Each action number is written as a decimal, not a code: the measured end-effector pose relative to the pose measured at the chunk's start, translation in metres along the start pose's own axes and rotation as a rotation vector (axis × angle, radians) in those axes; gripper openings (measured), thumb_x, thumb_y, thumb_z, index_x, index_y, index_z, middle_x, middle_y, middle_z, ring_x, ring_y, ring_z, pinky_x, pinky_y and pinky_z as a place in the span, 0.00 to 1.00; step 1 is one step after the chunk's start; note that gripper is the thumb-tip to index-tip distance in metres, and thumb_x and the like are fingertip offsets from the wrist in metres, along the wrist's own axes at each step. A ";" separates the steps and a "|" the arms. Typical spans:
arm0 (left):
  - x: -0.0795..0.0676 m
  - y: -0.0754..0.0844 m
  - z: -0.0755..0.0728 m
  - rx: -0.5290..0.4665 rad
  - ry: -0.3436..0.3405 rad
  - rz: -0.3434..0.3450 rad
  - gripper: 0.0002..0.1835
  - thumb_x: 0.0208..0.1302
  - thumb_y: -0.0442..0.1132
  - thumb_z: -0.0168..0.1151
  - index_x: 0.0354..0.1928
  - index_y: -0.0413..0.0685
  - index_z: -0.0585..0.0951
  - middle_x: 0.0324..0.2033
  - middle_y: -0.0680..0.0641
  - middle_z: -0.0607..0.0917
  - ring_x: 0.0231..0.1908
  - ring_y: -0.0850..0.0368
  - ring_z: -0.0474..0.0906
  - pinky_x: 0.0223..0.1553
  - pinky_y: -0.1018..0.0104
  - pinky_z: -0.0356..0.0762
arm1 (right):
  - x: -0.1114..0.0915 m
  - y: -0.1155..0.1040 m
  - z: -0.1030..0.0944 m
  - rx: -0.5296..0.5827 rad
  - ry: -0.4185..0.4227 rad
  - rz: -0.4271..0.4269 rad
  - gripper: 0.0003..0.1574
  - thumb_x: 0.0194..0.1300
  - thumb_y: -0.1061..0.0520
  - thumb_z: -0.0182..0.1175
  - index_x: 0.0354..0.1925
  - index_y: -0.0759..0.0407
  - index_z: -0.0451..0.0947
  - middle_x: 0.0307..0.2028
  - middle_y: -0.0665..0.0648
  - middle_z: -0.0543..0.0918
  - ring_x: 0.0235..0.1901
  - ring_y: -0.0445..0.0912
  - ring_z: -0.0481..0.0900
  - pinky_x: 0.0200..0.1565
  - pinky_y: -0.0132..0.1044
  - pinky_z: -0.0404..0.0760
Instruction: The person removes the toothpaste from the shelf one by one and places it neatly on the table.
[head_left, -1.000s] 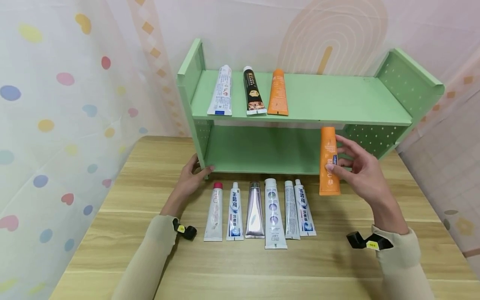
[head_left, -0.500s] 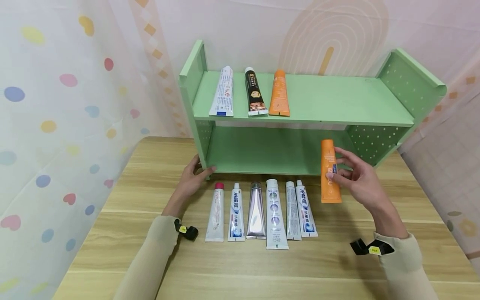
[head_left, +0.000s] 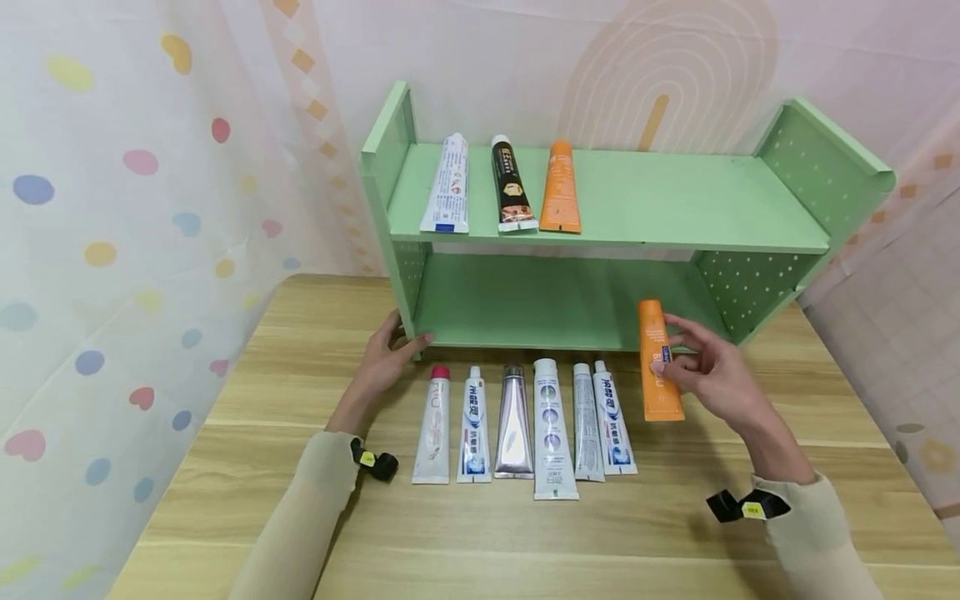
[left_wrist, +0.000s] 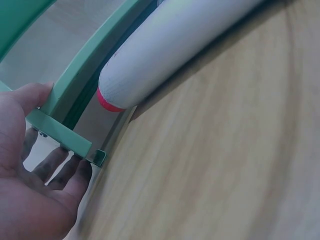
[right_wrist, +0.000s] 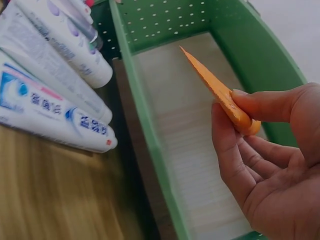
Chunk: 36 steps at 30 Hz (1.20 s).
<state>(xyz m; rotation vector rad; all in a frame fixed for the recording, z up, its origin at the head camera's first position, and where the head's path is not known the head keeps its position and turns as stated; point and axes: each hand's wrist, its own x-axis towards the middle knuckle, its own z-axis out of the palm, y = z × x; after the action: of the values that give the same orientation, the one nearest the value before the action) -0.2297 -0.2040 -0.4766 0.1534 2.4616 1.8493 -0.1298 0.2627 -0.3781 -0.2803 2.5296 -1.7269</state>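
In the head view my right hand (head_left: 714, 371) pinches an orange squeeze tube (head_left: 660, 367) between thumb and fingers, cap end up. The tube is in the air in front of the lower shelf's right part. From the right wrist view, the same orange tube (right_wrist: 220, 92) appears edge-on between thumb and forefinger. My left hand (head_left: 384, 358) holds the lower left front corner of a green two-tier shelf (head_left: 675, 196). The left wrist view has its thumb on one side of the green side panel (left_wrist: 60, 132) and its fingers on the other.
Several toothpaste tubes lie in a row before the shelf, from a red-capped tube (head_left: 432, 433) to a blue-and-white tube (head_left: 615, 425). On the upper tier lie a white tube (head_left: 448, 187), a black tube (head_left: 513, 187) and another orange tube (head_left: 561, 192). A patterned cloth (head_left: 225, 167) hangs behind.
My right hand has brought the orange tube down, from overlapping the upper shelf's front edge to in front of the lower shelf. My left hand stays on the shelf corner.
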 end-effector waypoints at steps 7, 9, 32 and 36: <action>0.002 -0.001 0.000 0.005 -0.001 -0.010 0.45 0.68 0.55 0.67 0.81 0.69 0.55 0.77 0.44 0.65 0.75 0.39 0.62 0.72 0.39 0.69 | -0.005 0.010 0.002 -0.035 -0.034 0.053 0.47 0.70 0.65 0.63 0.80 0.57 0.54 0.50 0.52 0.80 0.37 0.40 0.87 0.37 0.37 0.90; 0.002 -0.001 0.000 0.007 -0.005 -0.005 0.45 0.68 0.54 0.67 0.81 0.69 0.54 0.77 0.43 0.65 0.75 0.39 0.62 0.72 0.39 0.69 | -0.006 0.013 0.002 -0.043 -0.038 0.071 0.47 0.70 0.63 0.63 0.80 0.57 0.54 0.52 0.56 0.80 0.37 0.40 0.87 0.37 0.37 0.90; 0.000 0.001 -0.001 0.021 -0.005 -0.001 0.45 0.69 0.54 0.66 0.81 0.70 0.53 0.77 0.43 0.64 0.75 0.38 0.62 0.72 0.38 0.69 | -0.014 0.051 0.013 -0.136 -0.083 0.126 0.45 0.69 0.57 0.67 0.77 0.61 0.60 0.55 0.72 0.78 0.36 0.45 0.86 0.38 0.35 0.88; 0.001 0.000 -0.001 0.022 -0.010 0.000 0.44 0.70 0.52 0.65 0.82 0.69 0.53 0.77 0.42 0.64 0.75 0.38 0.62 0.72 0.37 0.69 | -0.012 0.056 0.014 -0.149 -0.094 0.179 0.46 0.68 0.56 0.68 0.77 0.60 0.59 0.57 0.71 0.76 0.38 0.48 0.84 0.37 0.35 0.87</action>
<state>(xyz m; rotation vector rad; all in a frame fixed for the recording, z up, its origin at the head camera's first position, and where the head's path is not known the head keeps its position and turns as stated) -0.2308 -0.2052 -0.4765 0.1638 2.4757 1.8175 -0.1218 0.2718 -0.4363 -0.1339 2.5328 -1.4314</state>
